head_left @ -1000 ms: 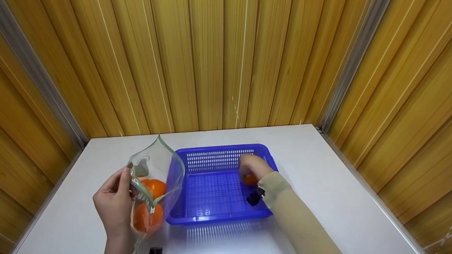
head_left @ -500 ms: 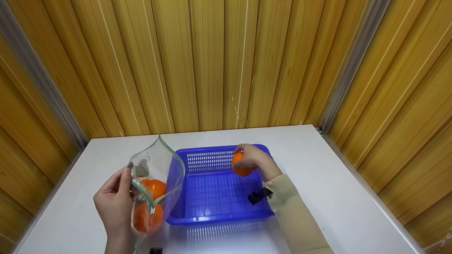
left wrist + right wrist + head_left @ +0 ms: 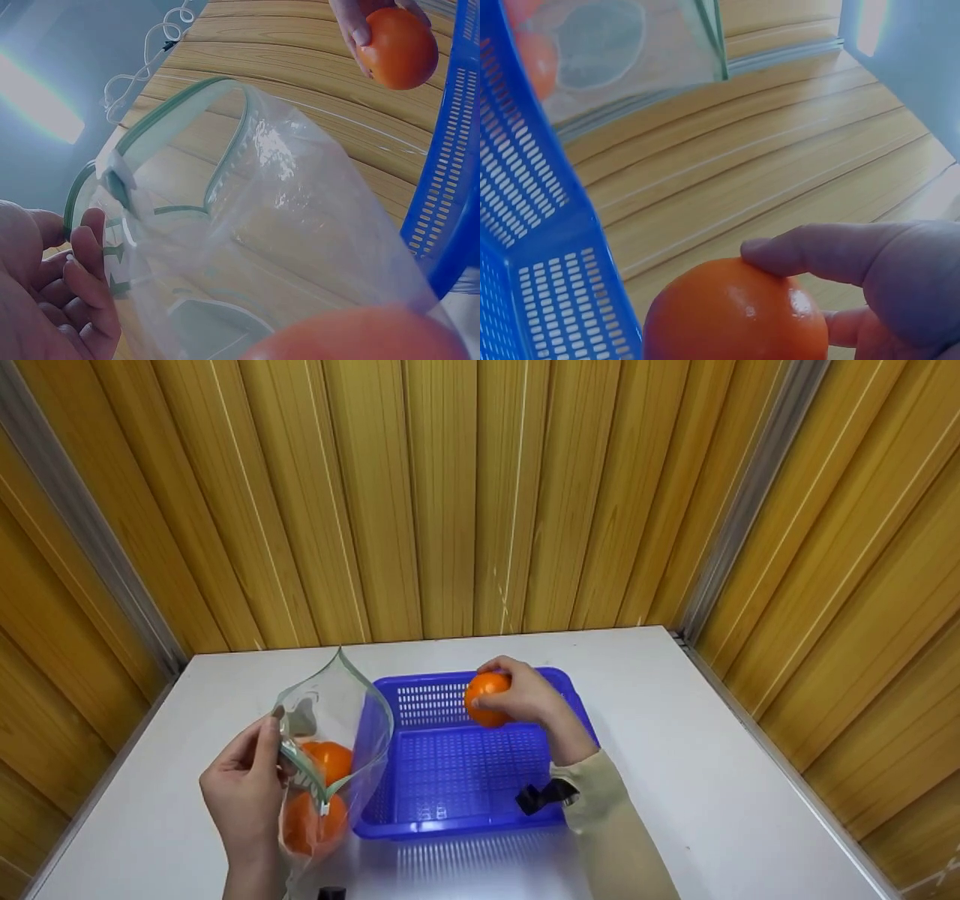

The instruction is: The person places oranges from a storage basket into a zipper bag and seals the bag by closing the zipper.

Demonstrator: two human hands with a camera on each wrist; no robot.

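My left hand pinches the rim of a clear zip-lock bag with a green-edged mouth, which gapes wide. Inside the bag lie two round orange fruits, an upper fruit and a lower fruit. My right hand grips another smooth, glossy orange fruit above the back part of a blue plastic basket. In the right wrist view the thumb presses on the top of this fruit. From the left wrist camera the held fruit shows beyond the bag's mouth, apart from it.
The basket stands on a white table, just right of the bag, its slotted walls rising around a bare floor. Wood-patterned panels enclose the table at the back and sides. A black strap mount sits at the right wrist.
My right hand has lifted the orange fruit from the basket's right side and carried it up and leftward. My left hand and the bag have stayed almost still.
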